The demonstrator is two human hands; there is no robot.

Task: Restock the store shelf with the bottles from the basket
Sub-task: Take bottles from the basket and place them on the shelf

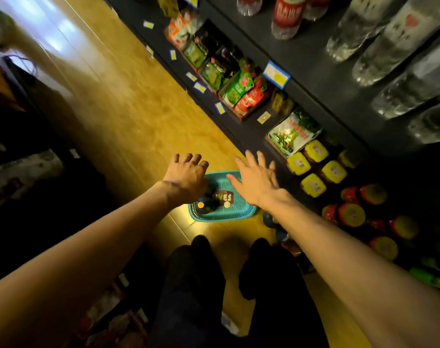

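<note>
A teal plastic basket (239, 212) sits on the wooden floor in front of my feet. Inside it stand dark bottles: one with an orange-dotted cap (201, 205) at the left, and one with a brown label and pale cap (225, 198) in the middle. My left hand (186, 175) hovers over the basket's left side, fingers loosely curled, holding nothing. My right hand (258, 179) is spread flat above the basket's right side, fingers straight. The dark store shelf (302, 79) rises on the right.
Lower shelf levels hold yellow-lidded jars (314, 169), red and yellow capped bottles (352, 214) and green snack packets (236, 89). Clear water bottles (402, 54) fill the upper shelf. Another dark rack with goods (20, 169) lines the left. My legs (201, 285) stand below the basket.
</note>
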